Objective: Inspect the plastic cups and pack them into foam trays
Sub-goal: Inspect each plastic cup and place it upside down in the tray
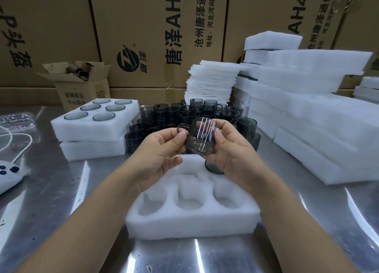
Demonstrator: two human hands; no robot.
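A shiny stainless-steel table bears bright streaks of reflected light. Behind its far edge rises a wall of large brown cardboard cartons printed with black Chinese characters. At the table's far left stands a small open cardboard box; a thin white cable curls near its left edge.

Open tray pockets below; foam stacks crowding right.

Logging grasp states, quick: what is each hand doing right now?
Left hand: pinches the smoky grey transparent plastic cup at its handle.
Right hand: grips the same cup's body.
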